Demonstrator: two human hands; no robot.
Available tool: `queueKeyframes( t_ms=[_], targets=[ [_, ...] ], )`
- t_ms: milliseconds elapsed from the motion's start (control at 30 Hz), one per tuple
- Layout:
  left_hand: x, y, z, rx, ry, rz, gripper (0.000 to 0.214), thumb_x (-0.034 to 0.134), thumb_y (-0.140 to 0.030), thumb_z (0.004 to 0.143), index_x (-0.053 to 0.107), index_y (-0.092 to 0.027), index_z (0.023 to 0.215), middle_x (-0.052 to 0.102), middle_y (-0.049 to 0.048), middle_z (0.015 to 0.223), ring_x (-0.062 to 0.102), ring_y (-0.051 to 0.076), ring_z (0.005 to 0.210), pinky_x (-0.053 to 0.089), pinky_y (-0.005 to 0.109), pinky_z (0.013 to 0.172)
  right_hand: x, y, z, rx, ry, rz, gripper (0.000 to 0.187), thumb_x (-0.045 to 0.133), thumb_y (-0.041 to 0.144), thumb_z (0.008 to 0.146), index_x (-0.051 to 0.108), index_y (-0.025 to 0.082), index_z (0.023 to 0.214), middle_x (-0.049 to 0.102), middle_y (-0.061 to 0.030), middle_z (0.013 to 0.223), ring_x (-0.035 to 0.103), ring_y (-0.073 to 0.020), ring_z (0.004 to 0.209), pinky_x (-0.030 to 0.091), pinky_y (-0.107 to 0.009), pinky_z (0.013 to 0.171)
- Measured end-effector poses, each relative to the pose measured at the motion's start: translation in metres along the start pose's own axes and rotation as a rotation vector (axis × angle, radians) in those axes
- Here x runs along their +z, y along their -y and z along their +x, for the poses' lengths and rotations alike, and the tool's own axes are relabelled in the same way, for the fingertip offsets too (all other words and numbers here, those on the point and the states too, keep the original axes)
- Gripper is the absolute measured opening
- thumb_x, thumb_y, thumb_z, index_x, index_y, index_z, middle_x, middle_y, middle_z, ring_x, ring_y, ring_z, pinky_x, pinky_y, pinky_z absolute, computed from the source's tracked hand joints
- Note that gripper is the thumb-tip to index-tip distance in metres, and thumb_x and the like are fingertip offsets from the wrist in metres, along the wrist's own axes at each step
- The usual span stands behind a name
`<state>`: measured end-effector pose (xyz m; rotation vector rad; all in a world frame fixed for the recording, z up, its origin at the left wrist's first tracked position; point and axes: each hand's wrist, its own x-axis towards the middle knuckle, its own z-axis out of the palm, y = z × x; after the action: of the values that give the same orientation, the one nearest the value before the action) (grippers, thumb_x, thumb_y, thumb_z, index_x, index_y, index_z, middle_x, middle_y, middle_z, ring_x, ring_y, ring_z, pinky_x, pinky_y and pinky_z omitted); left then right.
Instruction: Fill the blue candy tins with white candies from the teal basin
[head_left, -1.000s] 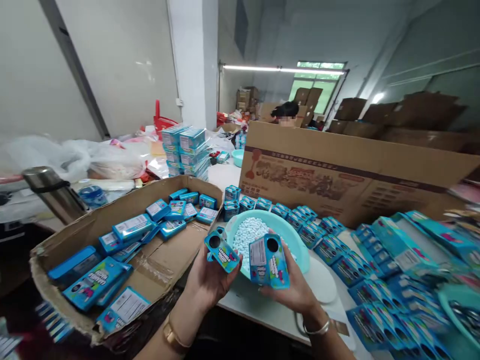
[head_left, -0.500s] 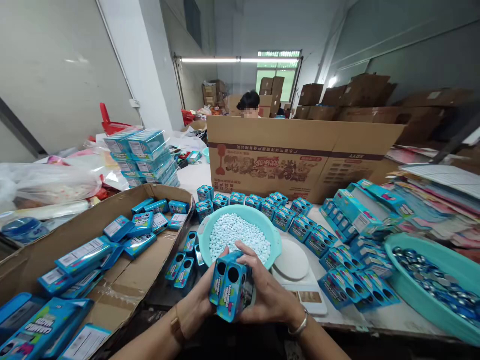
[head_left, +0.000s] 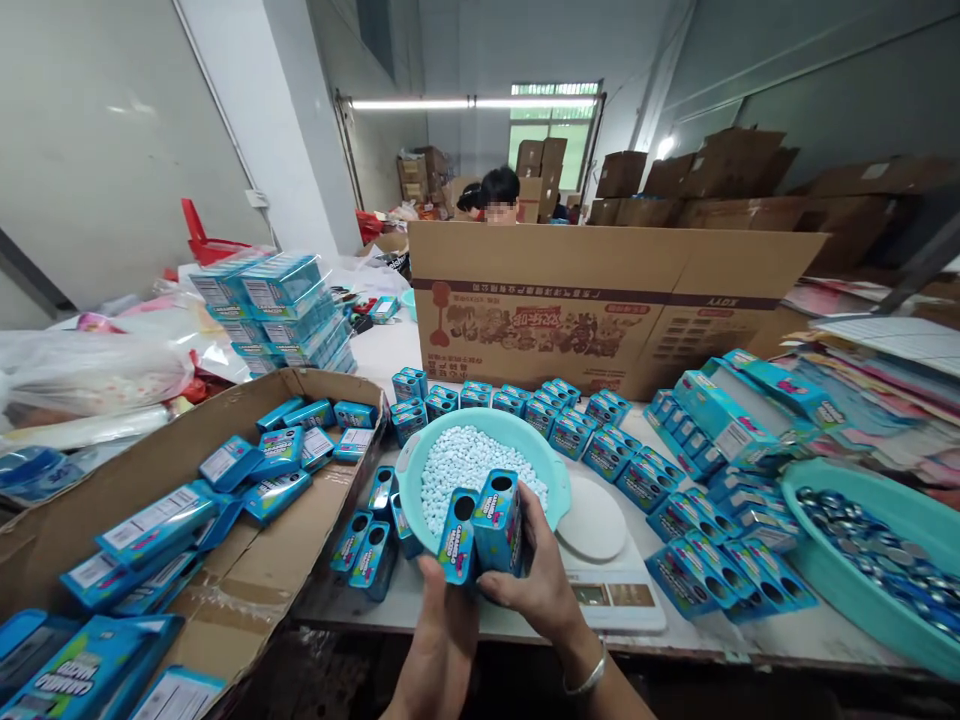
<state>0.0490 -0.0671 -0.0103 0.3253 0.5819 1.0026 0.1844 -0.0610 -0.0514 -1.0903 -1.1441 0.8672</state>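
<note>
Pale walls (head_left: 112, 130) surround a cluttered workroom, with a white table (head_left: 375, 350) across the foreground. At far left, a shallow carton (head_left: 247, 575) holds loose tins (head_left: 154, 525) lying at mixed angles; behind it rises a stack of wrapped packs (head_left: 277, 290). Between the carton and a turquoise bowl (head_left: 559, 480) of white pellets (head_left: 465, 455), a few upright tins (head_left: 371, 560) stand together. At centre, two more blue tins are in hand, in front of the bowl's near side, hiding part of it. The left hand (head_left: 442, 630) comes up from below, its thumb against the lower left edge of the left tin (head_left: 456, 535); its other fingers are mostly hidden. The right hand (head_left: 544, 580) grips the right tin (head_left: 497, 520), thumb across the lower front, fingers wrapped around the right side. Both tins have their long axes near upright, slightly tilted, with the round dark holes uppermost; they are side by side, the right one a little higher, each nearer its own hand. Farther right come a flat white scale (head_left: 622, 600), curving rows of tins (head_left: 577, 435) before a tall cardboard sheet (head_left: 615, 310), and a second bowl (head_left: 799, 490) of shiny pieces.
</note>
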Motion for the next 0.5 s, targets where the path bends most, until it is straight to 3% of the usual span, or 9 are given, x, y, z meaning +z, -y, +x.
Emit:
queueKeyframes(
  t_ms=[67, 167, 300, 367, 433, 500],
  targets=[
    [-0.003, 0.000, -0.003, 0.071, 0.006, 0.107, 0.088, 0.088, -0.047, 0.060, 0.053, -0.027, 0.138, 0.063, 0.0110, 0.135, 0.049, 0.035, 0.135, 0.041, 0.042, 0.114, 0.003, 0.001, -0.002, -0.020, -0.027, -0.022, 0.118, 0.087, 0.058, 0.054, 0.026, 0.023, 0.148, 0.043, -0.0165, 0.149, 0.042, -0.0375, 0.138, 0.034, -0.053, 0.115],
    [0.003, -0.005, -0.002, 0.239, -0.047, 0.248, 0.098, 0.095, -0.031, 0.048, 0.053, -0.024, 0.136, 0.064, 0.0112, 0.132, 0.052, 0.035, 0.132, 0.045, 0.037, 0.110, 0.010, 0.003, -0.005, -0.085, -0.091, -0.151, 0.119, 0.086, 0.056, 0.057, 0.019, 0.023, 0.151, 0.043, -0.0173, 0.147, 0.042, -0.0388, 0.137, 0.037, -0.054, 0.114],
    [0.020, -0.007, 0.005, 0.347, -0.118, 0.263, 0.117, 0.094, -0.007, 0.032, 0.047, -0.027, 0.137, 0.068, 0.0096, 0.125, 0.061, 0.036, 0.121, 0.054, 0.038, 0.097, 0.026, 0.006, -0.010, -0.304, -0.141, -0.426, 0.113, 0.082, 0.045, 0.067, 0.013, 0.022, 0.153, 0.039, -0.0202, 0.148, 0.039, -0.0422, 0.138, 0.034, -0.060, 0.113],
    [0.023, -0.011, 0.010, 0.373, -0.149, 0.299, 0.109, 0.092, -0.004, 0.033, 0.051, -0.024, 0.132, 0.071, 0.0094, 0.116, 0.064, 0.037, 0.116, 0.055, 0.041, 0.096, 0.029, 0.011, -0.009, -0.426, -0.174, -0.538, 0.107, 0.077, 0.038, 0.074, 0.008, 0.023, 0.155, 0.038, -0.0207, 0.148, 0.038, -0.0419, 0.139, 0.033, -0.063, 0.113],
    [0.021, -0.024, 0.017, 0.389, -0.164, 0.428, 0.090, 0.092, -0.012, 0.040, 0.056, -0.021, 0.122, 0.073, 0.0091, 0.109, 0.064, 0.038, 0.115, 0.054, 0.045, 0.098, 0.024, 0.020, 0.000, -0.487, -0.087, -0.596, 0.106, 0.074, 0.034, 0.078, 0.004, 0.023, 0.156, 0.037, -0.0207, 0.149, 0.036, -0.0401, 0.140, 0.034, -0.061, 0.112],
    [0.013, -0.046, 0.025, 0.416, -0.180, 0.598, 0.074, 0.089, -0.024, 0.050, 0.058, -0.020, 0.118, 0.073, 0.0082, 0.108, 0.062, 0.039, 0.118, 0.051, 0.049, 0.101, 0.012, 0.029, 0.021, -0.488, 0.179, -0.604, 0.102, 0.075, 0.037, 0.078, 0.011, 0.022, 0.156, 0.037, -0.0193, 0.150, 0.038, -0.0366, 0.140, 0.037, -0.055, 0.112]
  ],
)
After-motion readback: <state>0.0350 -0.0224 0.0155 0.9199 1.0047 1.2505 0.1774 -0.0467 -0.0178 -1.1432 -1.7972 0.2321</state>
